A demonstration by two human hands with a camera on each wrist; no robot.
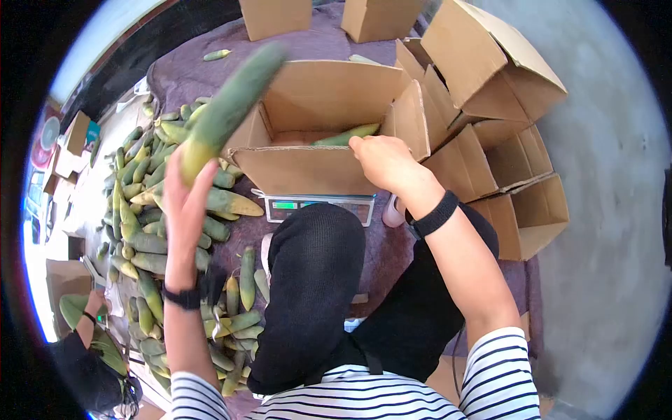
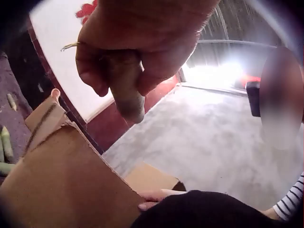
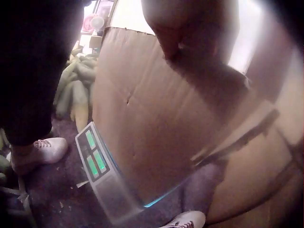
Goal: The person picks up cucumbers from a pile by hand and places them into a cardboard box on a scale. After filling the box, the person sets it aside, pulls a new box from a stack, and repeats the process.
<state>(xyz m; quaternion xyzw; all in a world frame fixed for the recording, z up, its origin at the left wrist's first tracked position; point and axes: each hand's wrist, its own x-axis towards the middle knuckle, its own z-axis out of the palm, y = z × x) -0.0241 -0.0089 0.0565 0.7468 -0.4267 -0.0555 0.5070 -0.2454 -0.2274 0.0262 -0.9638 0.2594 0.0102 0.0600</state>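
My left hand [image 1: 187,203] grips the pale end of a long green radish [image 1: 234,98], raised with its dark green end pointing up beside the box. From the left wrist view, thumb and fingers close round the radish [image 2: 127,102]. The right hand [image 1: 388,164] pinches the near rim of an open cardboard box [image 1: 308,171]. Inside that box lies another green radish [image 1: 348,134], partly hidden by the near wall. Under the box is a digital scale [image 3: 114,194] with lit green displays.
A large pile of green radishes [image 1: 147,241] spreads on the purple cloth [image 1: 189,63] at left. Empty cartons [image 1: 483,161] stand at right, and further boxes [image 1: 276,17] at the back. Another person [image 1: 87,357] is at lower left.
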